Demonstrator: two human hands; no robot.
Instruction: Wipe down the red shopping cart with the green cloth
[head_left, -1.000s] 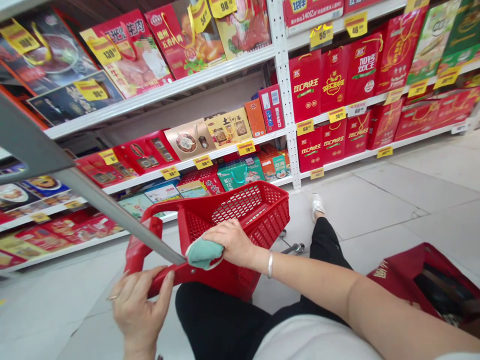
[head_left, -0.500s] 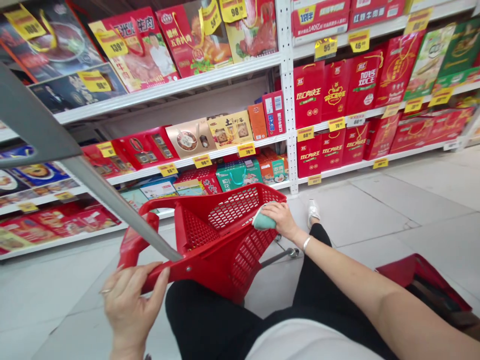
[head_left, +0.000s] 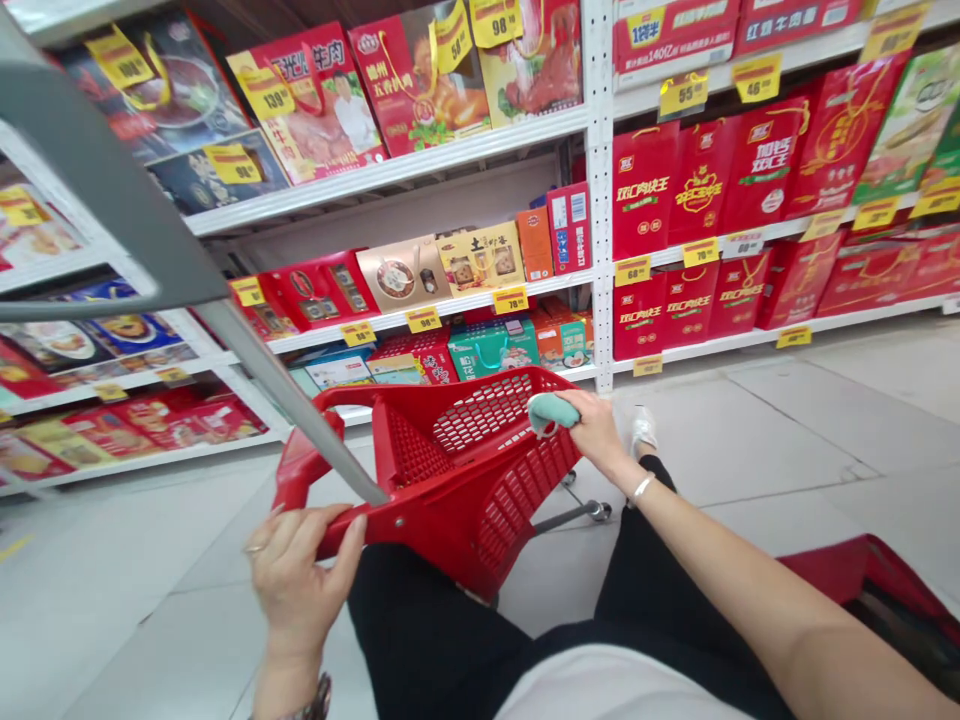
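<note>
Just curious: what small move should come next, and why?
Perhaps draw the green cloth along the red cart toward the left hand: the right hand holds it by the cart's far end, while the left grips the near end.

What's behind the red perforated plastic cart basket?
A white metal shelf bearing a turquoise cardboard box and a red cardboard box. The cart basket covers part of the shelf's front edge; whatever lies there can't be seen.

I see from my remote seat that this is a shop: on the far side of the red shopping cart [head_left: 435, 525] stand white shelves [head_left: 602, 230] fronted with yellow price tags [head_left: 511, 300] and lined with printed food boxes [head_left: 481, 260].
</note>
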